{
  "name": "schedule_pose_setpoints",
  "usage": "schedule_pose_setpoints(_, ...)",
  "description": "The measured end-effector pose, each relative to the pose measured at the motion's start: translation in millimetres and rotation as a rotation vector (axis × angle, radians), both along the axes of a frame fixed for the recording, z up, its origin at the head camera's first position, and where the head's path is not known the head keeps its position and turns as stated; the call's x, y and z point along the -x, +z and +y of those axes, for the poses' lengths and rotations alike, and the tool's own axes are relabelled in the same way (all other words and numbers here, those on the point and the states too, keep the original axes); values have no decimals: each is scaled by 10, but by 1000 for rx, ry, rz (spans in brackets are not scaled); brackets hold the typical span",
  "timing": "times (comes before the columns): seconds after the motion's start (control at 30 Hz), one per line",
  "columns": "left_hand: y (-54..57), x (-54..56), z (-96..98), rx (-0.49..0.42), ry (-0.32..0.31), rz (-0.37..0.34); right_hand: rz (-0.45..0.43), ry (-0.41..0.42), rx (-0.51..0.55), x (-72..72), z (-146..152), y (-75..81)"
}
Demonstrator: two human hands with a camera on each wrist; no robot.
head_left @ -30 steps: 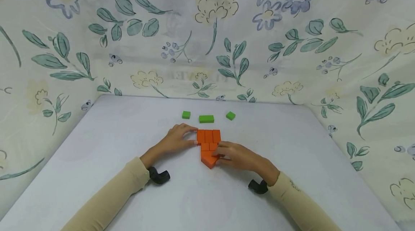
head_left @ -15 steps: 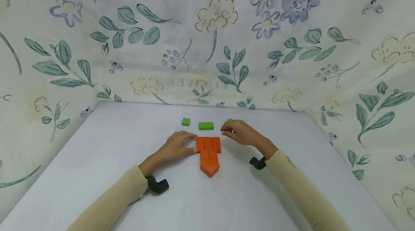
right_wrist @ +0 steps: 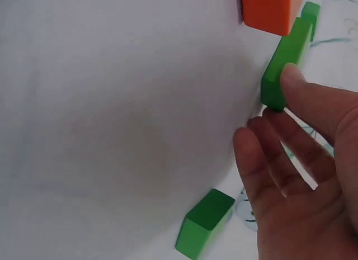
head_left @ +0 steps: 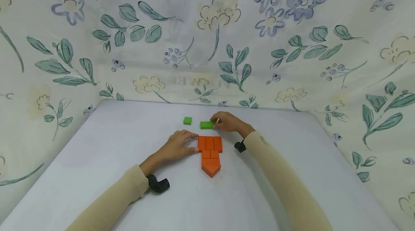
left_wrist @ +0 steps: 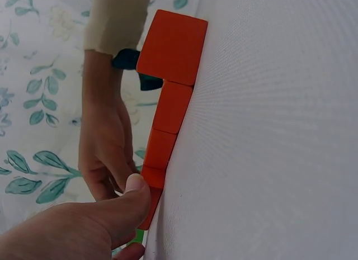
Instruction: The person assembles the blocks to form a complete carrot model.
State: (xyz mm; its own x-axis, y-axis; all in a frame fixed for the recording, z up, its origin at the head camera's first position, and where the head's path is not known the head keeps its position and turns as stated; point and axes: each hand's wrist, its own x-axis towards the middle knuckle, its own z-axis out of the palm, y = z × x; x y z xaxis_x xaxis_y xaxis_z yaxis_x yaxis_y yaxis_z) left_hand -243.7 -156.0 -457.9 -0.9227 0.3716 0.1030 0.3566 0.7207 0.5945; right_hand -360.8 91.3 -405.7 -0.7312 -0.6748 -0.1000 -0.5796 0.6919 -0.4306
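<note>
Orange wooden blocks [head_left: 210,143] lie together on the table: three side by side at the far end, two smaller ones nearer, then a pointed one [head_left: 211,166]. My left hand [head_left: 176,144] touches the left side of the far row, thumb and forefinger spread apart along its edge. Behind the row, my right hand [head_left: 228,122] pinches the right end of a long green block [head_left: 206,125]. In the right wrist view, the thumb lies against the long green block's [right_wrist: 291,53] face, and part of the grip is hidden.
A small green block [head_left: 187,120] lies left of the long one. Another small green block [right_wrist: 204,223] shows in the right wrist view; the right hand hides it in the head view. Floral cloth [head_left: 181,51] hangs behind the white table [head_left: 129,123].
My right hand has left the pointed orange block, moved away over the table and then left to the long green block. The left hand has stayed beside the orange blocks.
</note>
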Motion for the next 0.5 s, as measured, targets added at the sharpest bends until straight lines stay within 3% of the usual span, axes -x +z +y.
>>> schedule_pose_setpoints(0.33,-5,-8,-12,-1,-9,12,-35,-29,4,30,13,-13)
schedule_pose_setpoints(0.5,-5,-1,-18,11,-10,-7,-27,-29,60,-39,99,40)
